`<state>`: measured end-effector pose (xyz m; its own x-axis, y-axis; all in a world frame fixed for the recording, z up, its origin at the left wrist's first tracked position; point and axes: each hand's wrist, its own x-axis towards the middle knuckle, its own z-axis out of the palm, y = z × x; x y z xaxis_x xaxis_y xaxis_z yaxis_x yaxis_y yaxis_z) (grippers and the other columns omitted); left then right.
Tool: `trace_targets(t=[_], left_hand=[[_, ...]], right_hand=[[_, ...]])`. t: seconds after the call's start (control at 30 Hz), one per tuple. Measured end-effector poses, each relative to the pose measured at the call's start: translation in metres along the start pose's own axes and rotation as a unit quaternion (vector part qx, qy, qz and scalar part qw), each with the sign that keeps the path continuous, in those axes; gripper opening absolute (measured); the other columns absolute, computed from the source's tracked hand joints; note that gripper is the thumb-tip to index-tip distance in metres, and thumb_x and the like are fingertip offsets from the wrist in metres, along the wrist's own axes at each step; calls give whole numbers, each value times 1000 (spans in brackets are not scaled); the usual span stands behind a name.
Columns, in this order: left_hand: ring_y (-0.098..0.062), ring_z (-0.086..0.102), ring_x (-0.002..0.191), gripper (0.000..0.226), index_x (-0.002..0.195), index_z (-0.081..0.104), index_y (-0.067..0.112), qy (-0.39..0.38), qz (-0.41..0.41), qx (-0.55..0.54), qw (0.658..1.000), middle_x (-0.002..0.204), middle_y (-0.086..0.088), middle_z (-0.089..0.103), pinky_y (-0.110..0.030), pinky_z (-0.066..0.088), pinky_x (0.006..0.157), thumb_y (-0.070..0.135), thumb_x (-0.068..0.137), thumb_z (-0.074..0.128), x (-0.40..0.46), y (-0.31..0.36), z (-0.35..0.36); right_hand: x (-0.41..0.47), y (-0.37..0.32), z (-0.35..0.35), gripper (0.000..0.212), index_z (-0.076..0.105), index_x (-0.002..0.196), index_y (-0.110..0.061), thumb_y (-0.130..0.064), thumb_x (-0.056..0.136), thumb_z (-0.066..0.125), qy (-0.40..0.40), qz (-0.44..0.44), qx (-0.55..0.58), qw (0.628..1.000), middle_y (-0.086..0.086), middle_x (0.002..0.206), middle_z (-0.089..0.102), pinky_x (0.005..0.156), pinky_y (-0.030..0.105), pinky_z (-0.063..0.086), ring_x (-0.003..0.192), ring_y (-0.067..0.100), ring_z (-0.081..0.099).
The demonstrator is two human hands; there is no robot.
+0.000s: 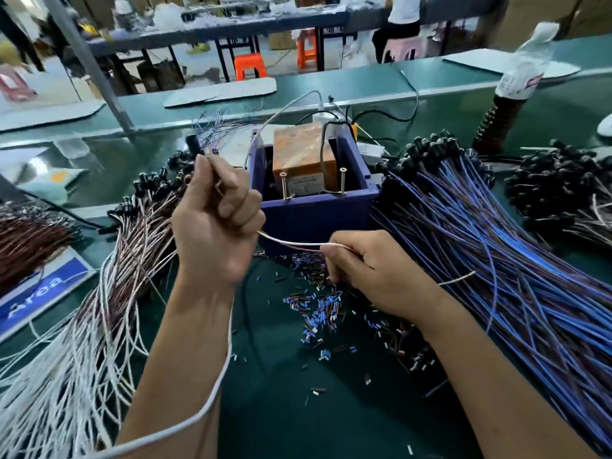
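My left hand (217,223) is raised in a fist in front of a blue box (318,210), gripping a thin pale wire (291,243). That wire runs from the fist to my right hand (367,270), which pinches it just above the green table. Inside the blue box sits an orange-brown block (298,154) with two upright screws at its front. A heap of small cut blue and brown insulation bits (318,306) lies under my right hand. A white cable (215,389) loops past my left forearm.
A pile of white and brown wires with black ends (109,293) fans out at the left. A big bundle of blue wires (496,260) covers the right. A plastic bottle (526,71) stands at the back right. A blue label (43,289) lies at the left.
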<state>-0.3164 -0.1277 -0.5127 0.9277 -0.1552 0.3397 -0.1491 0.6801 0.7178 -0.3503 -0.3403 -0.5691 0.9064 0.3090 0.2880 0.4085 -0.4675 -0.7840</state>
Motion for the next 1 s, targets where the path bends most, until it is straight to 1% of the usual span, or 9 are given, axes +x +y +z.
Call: trace_targets(t=[0.1,0.17,0.3,0.37,0.47,0.6,0.73,0.83,1.0], left_hand=[[-10,20,47,40,71,56,11,-33,5,142,989,55,4,32,-23,13,45,25,106,40,-5,-6,2],[-12,24,45,37,73,61,9,-57,24,273,960,53,4,36,-22,19,44,23,103,45,-12,-13,2],[-23,52,57,21,87,71,4,-95,119,522,839,70,-11,62,-32,39,54,20,97,64,-22,-29,-1],[-12,65,78,11,96,74,4,-118,170,591,780,88,-3,71,-27,49,70,12,95,67,-22,-33,-4],[7,58,72,14,106,73,10,-126,160,629,750,87,7,71,-17,45,67,14,94,67,-21,-35,-13],[-1,43,54,4,88,69,10,-170,113,669,714,63,10,53,-29,39,53,13,89,71,-22,-39,-18],[-5,46,54,8,79,69,11,-190,91,670,712,58,9,52,-26,37,54,8,84,74,-21,-41,-21],[3,53,56,12,83,77,16,-171,72,633,751,61,18,60,-16,38,57,4,85,76,-21,-43,-26],[4,61,62,5,87,81,11,-135,41,594,792,68,14,70,-15,43,63,8,88,78,-20,-41,-35]], right_hand=[[-1,2,-4,32,61,80,-22,-32,109,49,49,-27,-26,998,-7,71,62,57,22,38,60,11,53],[0,3,-4,28,60,84,-23,-35,107,49,71,-46,-63,994,-7,73,60,59,31,42,66,14,55],[3,2,-1,24,64,91,-19,-34,107,53,102,-89,-122,983,-12,78,58,65,40,46,73,13,56],[2,2,-1,23,67,95,-16,-32,107,54,106,-108,-132,980,-11,83,59,67,41,47,76,14,57],[-1,2,-1,24,69,98,-14,-32,106,56,95,-107,-149,978,-6,86,63,69,45,48,79,18,61],[-1,1,1,25,73,97,-12,-31,103,59,98,-109,-175,974,-2,87,68,70,47,52,80,21,65],[-1,3,-1,22,77,94,-14,-30,100,63,105,-111,-163,975,-5,86,70,71,43,53,79,15,65],[-3,4,-3,18,79,95,-16,-30,98,69,119,-99,-129,979,-8,87,73,73,38,54,81,9,68],[-3,5,-6,7,79,100,-16,-21,97,74,142,-103,-93,980,-13,93,73,79,21,53,90,3,69]])
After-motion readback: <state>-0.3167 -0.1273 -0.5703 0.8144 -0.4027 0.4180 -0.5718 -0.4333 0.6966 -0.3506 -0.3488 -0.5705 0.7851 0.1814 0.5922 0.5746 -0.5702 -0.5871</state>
